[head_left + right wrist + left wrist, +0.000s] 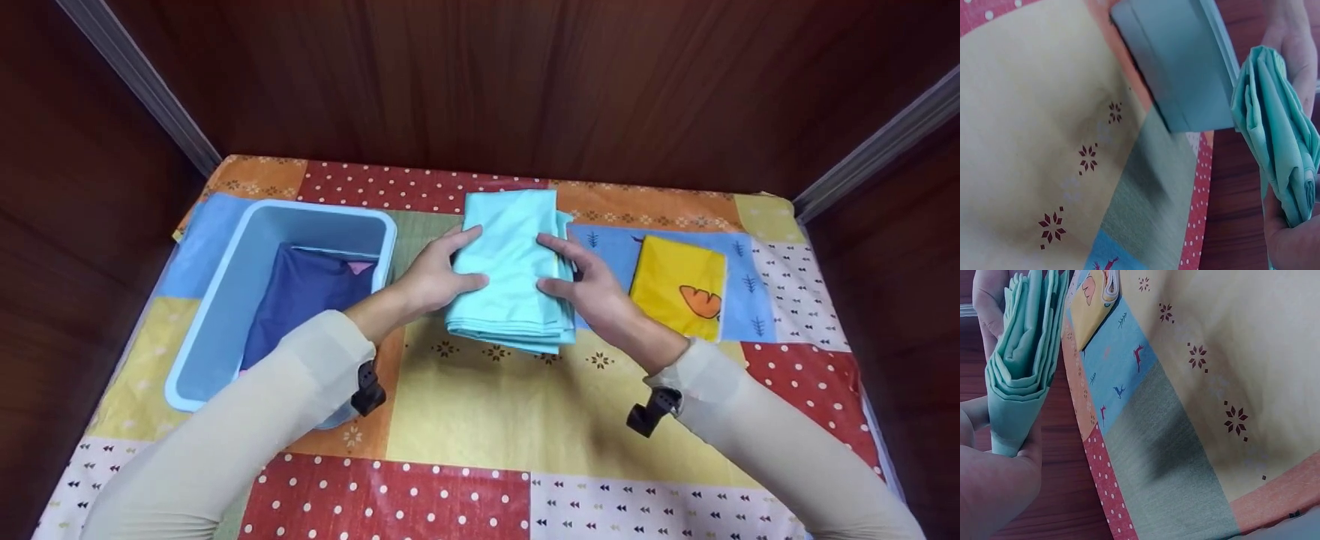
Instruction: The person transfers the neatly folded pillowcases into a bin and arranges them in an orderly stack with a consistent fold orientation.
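Observation:
A folded light turquoise cloth (pixel 510 262) is held above the table between both hands, its many layers stacked in a flat bundle. My left hand (pixel 439 274) grips its left edge, thumb and fingertips on the upper face. On the opposite edge, my right hand (pixel 589 281) pinches the layers in the same way. From the left wrist view, the nested folds of the turquoise cloth (pixel 1019 394) show end-on. The right wrist view shows the bundle's other side (pixel 1280 135), with looser layers. What the fingers underneath do is partly hidden.
At left stands a light blue bin (pixel 206 300) with dark blue folded cloth (pixel 307 292) inside, partly behind the left forearm. A folded yellow cloth (pixel 682 285) with a carrot print lies at right. Patchwork cloth (pixel 465 420) covers the table; brown wooden panels (pixel 487 82) enclose it.

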A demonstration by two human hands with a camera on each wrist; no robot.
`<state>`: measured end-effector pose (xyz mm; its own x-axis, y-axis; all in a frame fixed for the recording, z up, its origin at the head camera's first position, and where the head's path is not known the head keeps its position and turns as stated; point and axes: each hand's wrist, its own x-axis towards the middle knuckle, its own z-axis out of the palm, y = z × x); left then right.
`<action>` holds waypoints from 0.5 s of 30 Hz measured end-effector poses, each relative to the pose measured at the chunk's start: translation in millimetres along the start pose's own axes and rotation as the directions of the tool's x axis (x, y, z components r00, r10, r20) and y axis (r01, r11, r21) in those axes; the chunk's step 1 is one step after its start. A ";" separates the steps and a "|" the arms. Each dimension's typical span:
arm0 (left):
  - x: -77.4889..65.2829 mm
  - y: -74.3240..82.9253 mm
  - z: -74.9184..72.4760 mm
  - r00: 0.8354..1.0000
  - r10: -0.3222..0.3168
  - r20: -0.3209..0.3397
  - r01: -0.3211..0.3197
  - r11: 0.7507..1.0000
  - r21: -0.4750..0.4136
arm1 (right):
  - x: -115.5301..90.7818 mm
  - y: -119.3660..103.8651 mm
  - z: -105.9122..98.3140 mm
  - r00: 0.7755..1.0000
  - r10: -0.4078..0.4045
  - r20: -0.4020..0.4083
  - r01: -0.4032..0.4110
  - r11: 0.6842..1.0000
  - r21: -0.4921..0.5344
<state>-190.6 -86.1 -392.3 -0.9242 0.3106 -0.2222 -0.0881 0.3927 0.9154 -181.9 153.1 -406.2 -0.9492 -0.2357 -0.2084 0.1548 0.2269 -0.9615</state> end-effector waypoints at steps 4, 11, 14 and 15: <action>-4.2 -2.0 -0.8 1.000 0.016 0.001 -0.016 1.000 -0.013 | -3.8 -1.8 1.7 1.000 -0.003 0.005 0.003 1.000 -0.004; -10.0 -4.5 -1.1 1.000 0.028 0.001 -0.028 0.998 -0.052 | -7.2 -1.5 4.2 1.000 -0.008 0.016 0.008 1.000 0.016; -12.2 -3.9 -1.9 1.000 0.025 -0.004 -0.025 0.999 -0.042 | -7.9 -1.5 5.0 1.000 -0.008 0.018 0.007 1.000 0.020; -12.8 -3.6 -2.4 1.000 0.026 -0.005 -0.026 0.999 -0.035 | -8.2 -2.0 5.4 1.000 -0.008 0.018 0.008 1.000 0.021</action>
<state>-179.3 -93.6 -391.9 -0.9280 0.3164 -0.1966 -0.0769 0.3537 0.9322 -172.9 149.5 -403.5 -0.9453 -0.2547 -0.2040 0.1534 0.2051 -0.9667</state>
